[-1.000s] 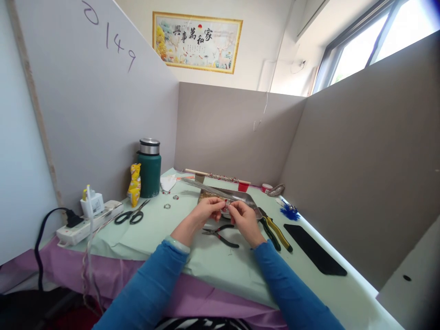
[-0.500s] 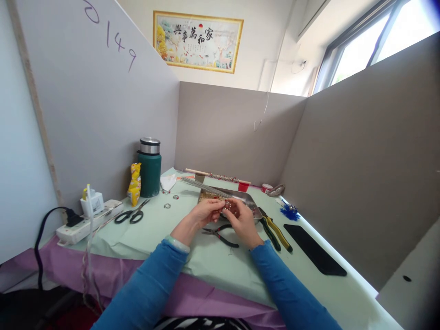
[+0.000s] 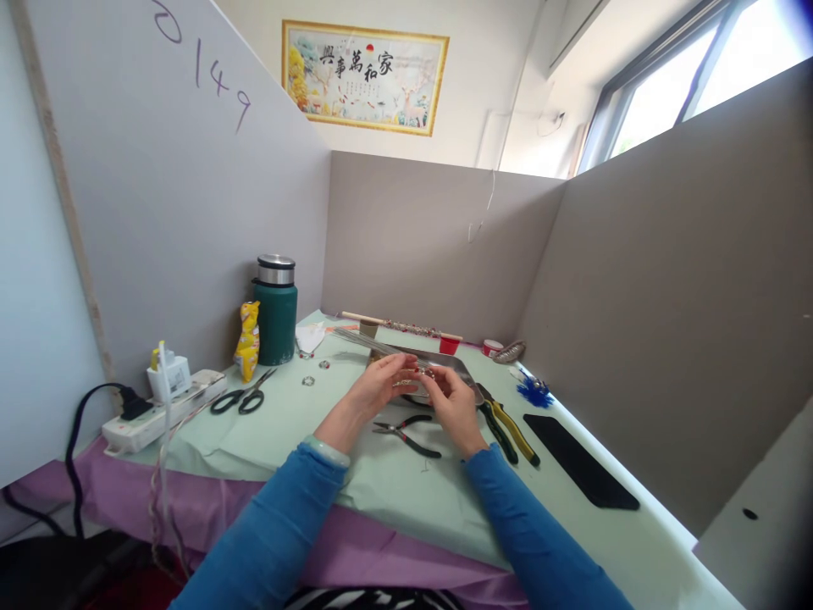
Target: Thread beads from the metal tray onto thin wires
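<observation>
A small ring of red and silvery beads (image 3: 427,373) is pinched between the thumb and fingers of my right hand (image 3: 453,407). My left hand (image 3: 378,390) is close on its left side, fingers stretched towards the ring and apart; whether a fingertip touches it I cannot tell. Both hands are over the near edge of a metal tray (image 3: 467,377), partly hiding its contents. Below them on the table lie small dark-handled pliers (image 3: 410,434), jaws to the left. Long thin silvery wires (image 3: 368,341) rest across the tray's far left side.
Yellow-and-black pliers (image 3: 508,430) and a black flat slab (image 3: 581,462) lie right. Scissors (image 3: 242,396), a green flask (image 3: 277,318), a yellow packet (image 3: 247,343) and a power strip (image 3: 165,411) are left. Small beaded rings (image 3: 308,381), a red cup (image 3: 449,344) and a beaded rod (image 3: 406,327) lie farther back.
My left fingers have straightened and spread a little from the ring. My right hand has shifted slightly right, still pinching the beaded ring. The tools on the table stay put.
</observation>
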Motion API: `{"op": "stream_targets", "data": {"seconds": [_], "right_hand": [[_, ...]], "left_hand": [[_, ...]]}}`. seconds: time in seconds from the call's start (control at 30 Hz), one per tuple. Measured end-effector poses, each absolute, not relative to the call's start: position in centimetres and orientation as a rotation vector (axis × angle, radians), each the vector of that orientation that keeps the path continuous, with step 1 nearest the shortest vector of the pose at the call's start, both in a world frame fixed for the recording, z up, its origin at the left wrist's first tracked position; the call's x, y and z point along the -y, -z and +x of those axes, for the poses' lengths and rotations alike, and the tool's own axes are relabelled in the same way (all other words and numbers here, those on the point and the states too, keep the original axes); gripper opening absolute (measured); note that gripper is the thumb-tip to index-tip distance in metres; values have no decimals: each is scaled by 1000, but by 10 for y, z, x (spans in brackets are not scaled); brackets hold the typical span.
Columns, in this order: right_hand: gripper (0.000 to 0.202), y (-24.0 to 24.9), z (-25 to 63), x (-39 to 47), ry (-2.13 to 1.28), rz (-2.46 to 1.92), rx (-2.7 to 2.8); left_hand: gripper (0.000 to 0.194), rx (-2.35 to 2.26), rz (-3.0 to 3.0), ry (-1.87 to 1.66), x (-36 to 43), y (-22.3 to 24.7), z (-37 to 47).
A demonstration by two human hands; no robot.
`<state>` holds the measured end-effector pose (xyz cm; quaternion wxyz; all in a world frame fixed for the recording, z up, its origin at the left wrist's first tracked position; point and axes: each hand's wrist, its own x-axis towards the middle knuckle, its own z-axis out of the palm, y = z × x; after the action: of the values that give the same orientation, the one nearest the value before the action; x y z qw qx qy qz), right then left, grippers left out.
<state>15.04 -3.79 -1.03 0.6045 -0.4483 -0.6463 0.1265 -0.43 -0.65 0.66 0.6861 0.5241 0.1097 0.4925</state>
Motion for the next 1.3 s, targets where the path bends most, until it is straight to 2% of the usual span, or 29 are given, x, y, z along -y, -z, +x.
{"op": "stream_targets", "data": {"seconds": [0.23, 0.43, 0.6, 0.77, 0.97, 1.2, 1.3], "right_hand": [[23, 7, 145, 43, -383, -1015, 1560], [22, 4, 143, 45, -552, -916, 1616], [17, 3, 144, 44, -825, -848, 1545], [27, 4, 141, 46, -867, -893, 1663], [21, -1, 140, 51, -927, -874, 1637], [39, 0, 143, 50, -917, -958, 1655], [30, -3, 140, 53, -987, -896, 1632]], "left_hand": [[34, -62, 1279, -932, 18, -13, -4], [54, 69, 1143, -818, 15, -16, -8], [67, 120, 1075, -771, 16, -19, -10], [70, 108, 1100, -704, 23, -22, -9], [73, 88, 1088, -748, 25, -24, -9], [68, 132, 1131, -674, 24, -22, -9], [71, 122, 1106, -695, 24, -22, -9]]}}
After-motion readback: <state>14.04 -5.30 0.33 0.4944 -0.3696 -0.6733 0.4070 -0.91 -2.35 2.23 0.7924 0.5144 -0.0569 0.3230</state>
